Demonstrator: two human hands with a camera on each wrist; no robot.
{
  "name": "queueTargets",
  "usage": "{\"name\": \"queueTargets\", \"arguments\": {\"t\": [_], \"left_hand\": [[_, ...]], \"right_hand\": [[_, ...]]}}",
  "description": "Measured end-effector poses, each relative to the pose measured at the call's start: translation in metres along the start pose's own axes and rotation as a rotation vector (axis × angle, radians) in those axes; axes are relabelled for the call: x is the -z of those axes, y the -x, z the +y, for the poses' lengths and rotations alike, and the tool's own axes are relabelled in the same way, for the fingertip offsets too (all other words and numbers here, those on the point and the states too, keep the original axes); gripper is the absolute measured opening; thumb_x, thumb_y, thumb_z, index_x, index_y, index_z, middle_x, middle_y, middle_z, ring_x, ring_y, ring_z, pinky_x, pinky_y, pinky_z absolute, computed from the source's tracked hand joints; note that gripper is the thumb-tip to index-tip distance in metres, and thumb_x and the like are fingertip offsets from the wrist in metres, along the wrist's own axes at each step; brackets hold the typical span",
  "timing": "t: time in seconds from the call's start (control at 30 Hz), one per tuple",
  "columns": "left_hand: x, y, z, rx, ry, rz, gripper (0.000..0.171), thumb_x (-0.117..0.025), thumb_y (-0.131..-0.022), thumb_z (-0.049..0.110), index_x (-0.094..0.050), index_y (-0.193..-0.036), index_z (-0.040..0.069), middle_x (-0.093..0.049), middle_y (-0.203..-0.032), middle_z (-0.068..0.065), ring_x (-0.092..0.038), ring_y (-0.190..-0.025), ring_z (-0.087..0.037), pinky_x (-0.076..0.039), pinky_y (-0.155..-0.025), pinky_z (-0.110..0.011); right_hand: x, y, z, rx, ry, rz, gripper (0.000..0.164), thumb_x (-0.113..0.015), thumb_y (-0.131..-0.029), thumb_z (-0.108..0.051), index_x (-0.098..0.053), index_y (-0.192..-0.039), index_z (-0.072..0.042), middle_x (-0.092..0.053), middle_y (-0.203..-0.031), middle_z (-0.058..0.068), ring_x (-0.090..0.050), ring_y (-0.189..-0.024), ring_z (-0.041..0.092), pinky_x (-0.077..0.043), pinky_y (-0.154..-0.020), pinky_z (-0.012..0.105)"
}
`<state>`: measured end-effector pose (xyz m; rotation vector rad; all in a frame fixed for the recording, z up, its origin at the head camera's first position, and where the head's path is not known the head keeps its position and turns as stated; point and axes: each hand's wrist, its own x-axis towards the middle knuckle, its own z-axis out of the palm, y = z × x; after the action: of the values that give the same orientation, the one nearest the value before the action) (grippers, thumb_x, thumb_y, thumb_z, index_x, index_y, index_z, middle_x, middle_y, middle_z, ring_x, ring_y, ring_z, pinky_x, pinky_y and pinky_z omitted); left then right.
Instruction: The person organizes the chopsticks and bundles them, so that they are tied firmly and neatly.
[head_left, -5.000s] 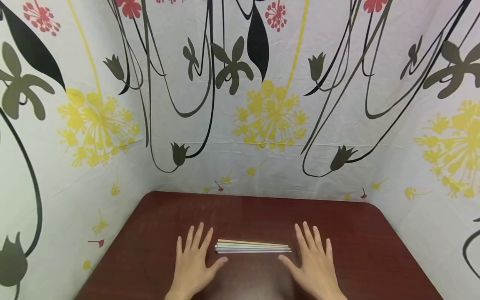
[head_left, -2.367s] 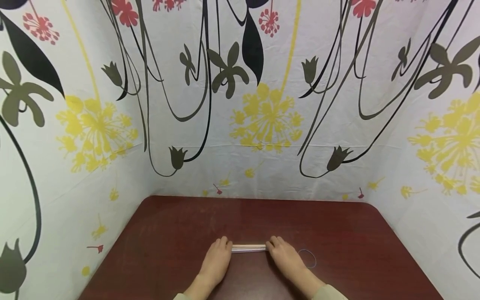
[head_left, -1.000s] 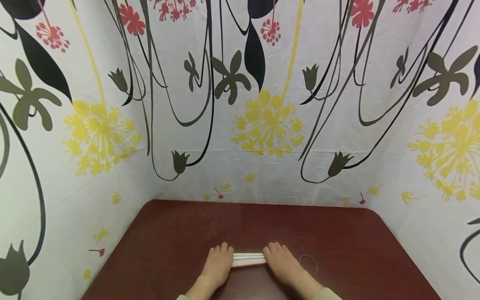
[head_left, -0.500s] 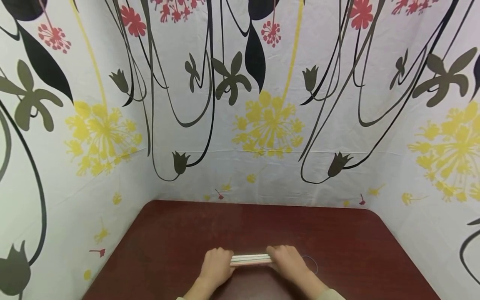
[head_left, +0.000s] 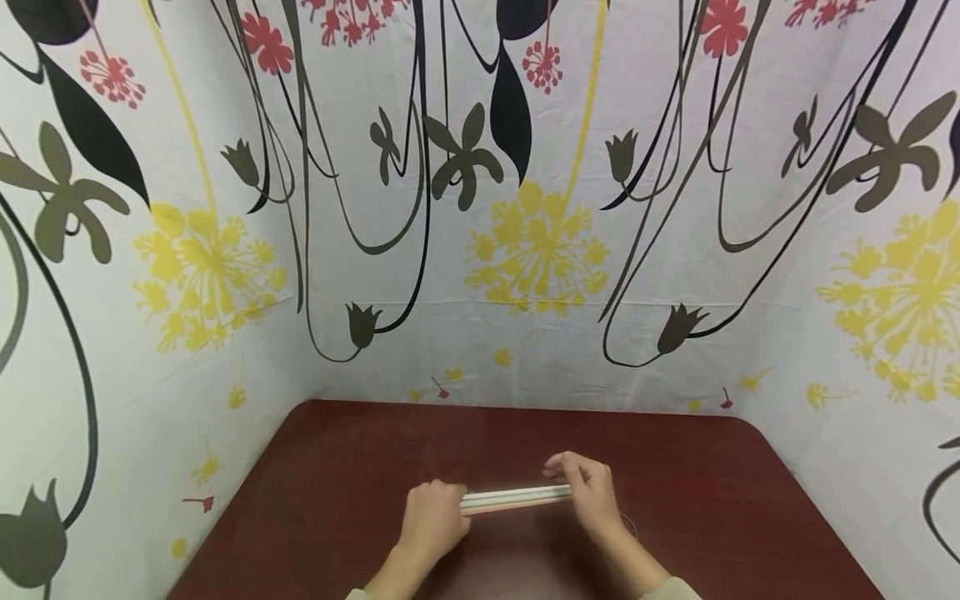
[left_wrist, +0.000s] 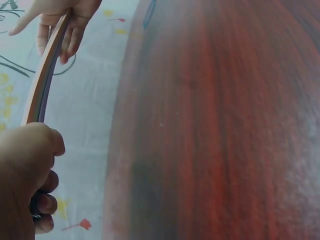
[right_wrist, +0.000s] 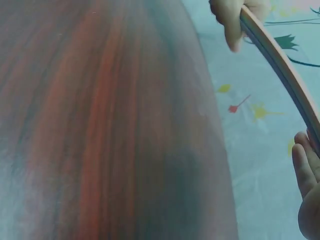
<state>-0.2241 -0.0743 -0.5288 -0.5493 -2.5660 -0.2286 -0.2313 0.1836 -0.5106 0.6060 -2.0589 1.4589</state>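
A bundle of thin pastel-coloured sticks (head_left: 513, 498) is held up above the brown table. My left hand (head_left: 433, 521) grips one end of it, the fingers curled round in the left wrist view, where the sticks (left_wrist: 42, 90) run away from the fist. At the other end, my right hand (head_left: 592, 497) lies against the stick ends with its palm side, fingers extended and not wrapped round them. In the right wrist view the straight fingers (right_wrist: 302, 162) show beside the bundle. A thin blue loop (left_wrist: 149, 14) lies on the table, mostly hidden behind my right wrist in the head view.
The reddish-brown table (head_left: 360, 442) has rounded far corners. A white cloth (head_left: 420, 267) printed with flowers and leaves hangs behind it and along both sides.
The sticks went from lying on the table to being gripped by both hands, then lifted. In the last half second my right hand opened and turned, moving up and right to the stick ends.
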Motion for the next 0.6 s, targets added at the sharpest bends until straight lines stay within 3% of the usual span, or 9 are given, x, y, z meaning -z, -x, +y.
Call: {"name": "queueTargets", "arguments": {"t": [0.1, 0.27, 0.37, 0.5, 0.6], "left_hand": [[0.005, -0.002, 0.009, 0.035, -0.009, 0.019, 0.037, -0.069, -0.052, 0.012, -0.033, -0.052, 0.023, -0.024, -0.046, 0.012, -0.018, -0.044, -0.006, -0.020, -0.037, -0.026], [0.015, -0.006, 0.019, 0.093, -0.064, 0.077, 0.040, -0.071, -0.051, 0.012, -0.033, -0.049, 0.023, -0.029, -0.045, 0.009, -0.026, -0.040, -0.008, -0.024, -0.036, -0.029], [0.017, -0.008, 0.020, 0.081, -0.099, 0.084, 0.046, -0.075, -0.055, 0.012, -0.030, -0.048, 0.023, -0.025, -0.045, 0.010, -0.023, -0.041, -0.008, -0.023, -0.036, -0.027], [0.016, -0.007, 0.021, 0.063, -0.111, 0.147, 0.048, -0.082, -0.058, 0.014, -0.037, -0.047, 0.022, -0.035, -0.043, 0.008, -0.030, -0.038, -0.008, -0.026, -0.036, -0.028], [0.015, -0.004, 0.021, 0.024, -0.108, 0.216, 0.041, -0.079, -0.052, 0.014, -0.039, -0.048, 0.021, -0.040, -0.043, 0.006, -0.034, -0.036, -0.011, -0.028, -0.035, -0.029]], "right_hand": [[-0.002, -0.002, -0.008, 0.010, -0.070, 0.013, 0.038, -0.038, -0.103, 0.007, -0.074, -0.091, 0.002, -0.075, -0.085, 0.014, -0.075, -0.079, 0.027, -0.058, -0.074, 0.027], [-0.004, -0.002, -0.014, 0.008, -0.067, 0.020, 0.043, -0.032, -0.103, 0.010, -0.074, -0.092, 0.003, -0.075, -0.087, 0.017, -0.074, -0.081, 0.031, -0.055, -0.077, 0.023], [-0.004, 0.001, -0.014, 0.054, -0.055, -0.002, 0.045, -0.029, -0.102, 0.011, -0.073, -0.094, 0.004, -0.074, -0.087, 0.017, -0.074, -0.081, 0.029, -0.055, -0.078, 0.024], [0.001, 0.002, -0.012, 0.137, -0.080, -0.051, 0.049, -0.022, -0.104, 0.007, -0.070, -0.102, 0.007, -0.073, -0.093, 0.021, -0.073, -0.090, 0.023, -0.055, -0.082, 0.026], [0.005, -0.002, -0.012, 0.116, -0.125, -0.028, 0.052, -0.016, -0.107, -0.001, -0.066, -0.112, 0.010, -0.071, -0.104, 0.026, -0.070, -0.105, 0.018, -0.051, -0.092, 0.024]]}}
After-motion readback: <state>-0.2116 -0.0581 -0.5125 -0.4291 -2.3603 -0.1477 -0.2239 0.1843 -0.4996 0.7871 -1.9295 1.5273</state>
